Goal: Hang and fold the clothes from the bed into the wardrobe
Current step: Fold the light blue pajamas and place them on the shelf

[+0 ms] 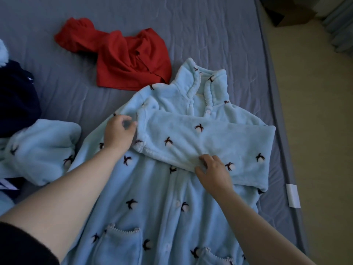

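- A dark navy garment [17, 98] was seen bunched at the far left of the bed [191, 25], not yet folded.
- Just beside it lay a second fleece piece [42, 150] in the same pale blue print, crumpled. It was judged soft and bulky.
- A red garment [124, 60] was left in a twisted heap farther up the bed, apart from the hands. It looked thin and light.
- The left hand [119, 131] was placed at the cuff end of the folded sleeve [210, 134], its fingers [122, 118] curled and apparently pinching the fleece there.
- The fleece robe [152, 188] was spread front-up on the bed, between the two arms.
  - Its long axis ran from the collar [198, 81], pointed away from the person and tilted a little rightward, down to a hem cut off by the lower edge of the view.
  - A pocket [122, 243] was seen near the person's end.
- The robe was judged plush, limp and fairly light: no stiffness to hold a crease, thick enough to spring open, not slippery, not fragile.
  - Hold was best taken at seams and edges such as shoulders, cuff and hem, with folds pressed flat afterwards.
- The right hand [212, 173] was set on the lower edge of the sleeve, its fingers [210, 159] and thumb pinching a small bunch of fleece.
- The sleeve itself was laid crosswise over the chest, cuff pointed left, its fold at the robe's right side.
- A white tag [293, 196] was noted on the bed's right edge.
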Available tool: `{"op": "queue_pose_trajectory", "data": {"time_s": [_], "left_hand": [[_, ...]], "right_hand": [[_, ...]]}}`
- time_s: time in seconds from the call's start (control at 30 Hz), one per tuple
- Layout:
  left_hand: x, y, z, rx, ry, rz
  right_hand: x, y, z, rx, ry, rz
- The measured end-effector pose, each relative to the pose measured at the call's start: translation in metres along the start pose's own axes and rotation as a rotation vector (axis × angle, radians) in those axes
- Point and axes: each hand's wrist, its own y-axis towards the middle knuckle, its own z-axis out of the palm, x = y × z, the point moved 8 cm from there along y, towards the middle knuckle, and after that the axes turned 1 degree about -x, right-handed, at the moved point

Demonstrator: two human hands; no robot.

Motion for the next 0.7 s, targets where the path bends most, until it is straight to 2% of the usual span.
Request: {"op": "queue_pose_trajectory", "data": {"time_s": [0.1, 0.2, 0.27, 0.37, 0.53, 0.63, 0.7], "left_hand": [[0.023, -0.006, -0.035, -0.117, 0.044, 0.013], [0.052, -0.013, -0.072, -0.143, 0.208, 0.056], [0.080, -0.018, -0.091, -0.090, 0.279, -0.023], [0.122, -0.027, -0.100, 0.064, 0.289, -0.232], [0.150, -0.038, -0.089, 0.288, 0.330, -0.312], [0.153, -0.040, -0.087, 0.323, 0.260, -0.326], [0.146, -0.038, -0.093, 0.261, 0.119, -0.301]], "right_hand": [[0.019, 0.003, -0.006, -0.054, 0.045, -0.035], [0.050, 0.001, -0.002, -0.045, 0.086, -0.111], [0.073, -0.001, 0.007, -0.014, 0.094, -0.150], [0.106, -0.005, 0.023, 0.042, 0.124, -0.191], [0.137, -0.008, 0.049, 0.083, 0.136, -0.186], [0.144, -0.013, 0.059, 0.097, 0.154, -0.165], [0.150, -0.016, 0.063, 0.109, 0.135, -0.169]]}}
